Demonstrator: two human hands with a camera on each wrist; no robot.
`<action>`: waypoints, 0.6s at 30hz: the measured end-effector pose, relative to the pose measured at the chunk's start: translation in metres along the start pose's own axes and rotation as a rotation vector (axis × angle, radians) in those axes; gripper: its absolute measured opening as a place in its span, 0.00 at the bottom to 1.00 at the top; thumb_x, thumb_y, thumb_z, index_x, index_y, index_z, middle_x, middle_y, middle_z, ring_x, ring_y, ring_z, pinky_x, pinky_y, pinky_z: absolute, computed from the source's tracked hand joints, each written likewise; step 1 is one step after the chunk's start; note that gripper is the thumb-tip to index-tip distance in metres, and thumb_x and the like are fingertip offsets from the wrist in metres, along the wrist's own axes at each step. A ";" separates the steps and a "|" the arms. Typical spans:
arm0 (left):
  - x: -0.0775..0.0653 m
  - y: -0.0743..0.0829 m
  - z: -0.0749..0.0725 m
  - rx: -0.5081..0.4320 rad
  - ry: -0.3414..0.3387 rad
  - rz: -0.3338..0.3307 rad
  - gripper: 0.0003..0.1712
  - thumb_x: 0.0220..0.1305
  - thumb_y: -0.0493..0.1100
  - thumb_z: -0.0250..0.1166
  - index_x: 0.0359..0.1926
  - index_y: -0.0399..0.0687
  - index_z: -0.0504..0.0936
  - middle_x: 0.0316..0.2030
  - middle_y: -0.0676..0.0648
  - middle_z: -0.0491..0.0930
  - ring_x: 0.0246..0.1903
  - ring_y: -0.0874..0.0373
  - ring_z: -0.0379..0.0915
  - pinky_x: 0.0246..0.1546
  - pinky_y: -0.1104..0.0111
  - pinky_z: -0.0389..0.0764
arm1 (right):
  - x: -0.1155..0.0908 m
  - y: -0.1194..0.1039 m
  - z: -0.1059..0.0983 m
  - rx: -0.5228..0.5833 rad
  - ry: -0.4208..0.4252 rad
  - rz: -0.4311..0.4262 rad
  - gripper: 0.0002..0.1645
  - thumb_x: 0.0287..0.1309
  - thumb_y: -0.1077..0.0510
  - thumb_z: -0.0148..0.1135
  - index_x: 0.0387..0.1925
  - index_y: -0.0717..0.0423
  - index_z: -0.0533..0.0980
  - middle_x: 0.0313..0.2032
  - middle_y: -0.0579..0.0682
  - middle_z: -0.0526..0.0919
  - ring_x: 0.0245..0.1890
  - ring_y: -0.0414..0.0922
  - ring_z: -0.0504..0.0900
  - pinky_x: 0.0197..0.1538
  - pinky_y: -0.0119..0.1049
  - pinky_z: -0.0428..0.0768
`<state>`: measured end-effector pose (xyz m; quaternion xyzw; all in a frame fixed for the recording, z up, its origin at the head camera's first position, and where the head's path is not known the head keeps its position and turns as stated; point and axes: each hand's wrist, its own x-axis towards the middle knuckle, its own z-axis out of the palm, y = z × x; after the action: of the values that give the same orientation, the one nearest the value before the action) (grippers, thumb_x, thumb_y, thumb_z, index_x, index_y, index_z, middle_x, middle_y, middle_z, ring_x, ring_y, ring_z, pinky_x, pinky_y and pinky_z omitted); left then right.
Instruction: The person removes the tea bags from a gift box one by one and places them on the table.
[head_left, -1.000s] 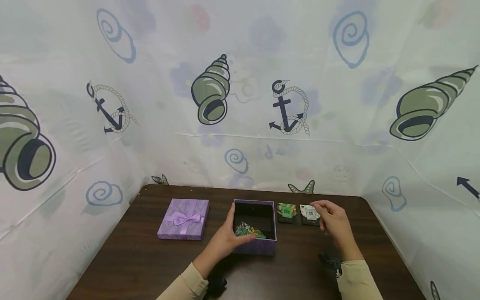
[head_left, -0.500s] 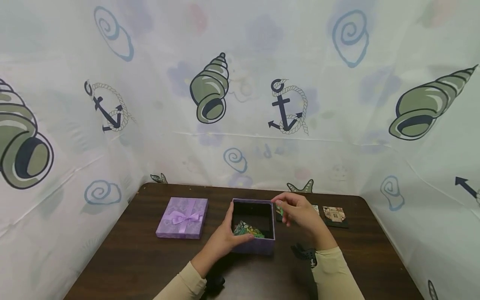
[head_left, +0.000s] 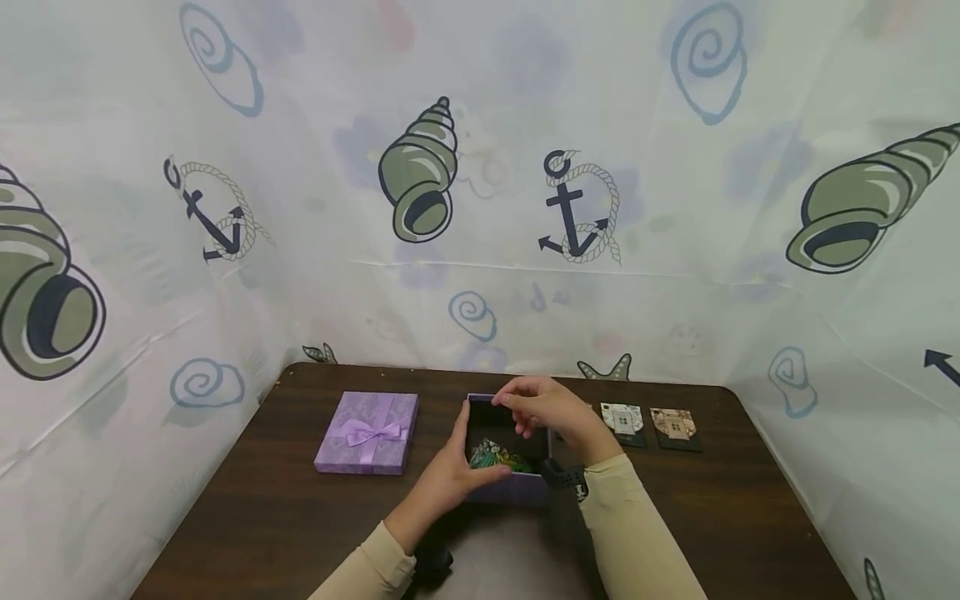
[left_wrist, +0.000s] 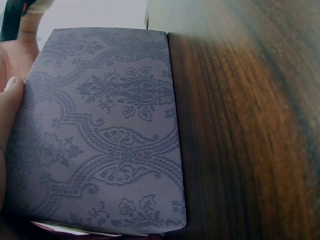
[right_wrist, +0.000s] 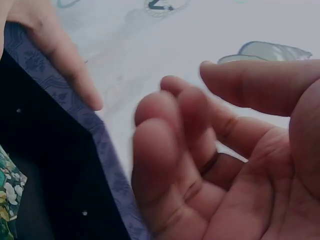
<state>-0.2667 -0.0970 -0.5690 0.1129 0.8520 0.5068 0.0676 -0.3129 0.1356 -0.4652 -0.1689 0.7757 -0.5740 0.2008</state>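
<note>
A purple patterned box [head_left: 510, 492] stands uncovered on the table, its inside black. My left hand [head_left: 450, 475] grips its near left corner, thumb over the front edge and fingers along the left side. The patterned box wall [left_wrist: 105, 130] fills much of the left wrist view. Inside, at the front, lie colourful cards [head_left: 491, 454]. Above the box's back right part hovers my right hand [head_left: 551, 412]. In the right wrist view the right hand [right_wrist: 200, 165] has loosely bent fingers, thumb apart, and nothing between them.
Left of the box lies its purple lid [head_left: 360, 435] with a ribbon bow. To the right are a white-and-black card [head_left: 623, 421] and a beige-and-black card [head_left: 677, 427]. A patterned white curtain [head_left: 510, 317] hangs behind the dark wooden table [head_left: 262, 508].
My right hand has moved left, from the cards to over the box. A beige card now shows at the right end, uncovered by the hand. My left hand keeps its grip on the box.
</note>
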 end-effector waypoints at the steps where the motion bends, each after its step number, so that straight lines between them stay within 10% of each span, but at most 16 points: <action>1: 0.000 0.000 0.000 0.005 0.001 0.002 0.78 0.58 0.68 0.81 0.90 0.67 0.32 0.83 0.31 0.59 0.75 0.32 0.70 0.73 0.34 0.71 | 0.004 0.000 0.000 -0.006 -0.014 0.017 0.17 0.80 0.48 0.63 0.56 0.55 0.87 0.31 0.50 0.81 0.31 0.49 0.84 0.38 0.38 0.87; 18: -0.001 -0.001 0.000 0.019 -0.008 -0.003 0.77 0.59 0.70 0.80 0.88 0.77 0.29 0.85 0.34 0.55 0.78 0.32 0.66 0.72 0.33 0.71 | 0.048 0.018 0.006 -0.141 -0.260 0.205 0.22 0.81 0.53 0.61 0.61 0.65 0.85 0.57 0.67 0.87 0.52 0.58 0.90 0.56 0.47 0.89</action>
<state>-0.2659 -0.0981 -0.5698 0.1144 0.8567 0.4981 0.0706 -0.3516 0.1122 -0.4900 -0.1754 0.7947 -0.4682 0.3443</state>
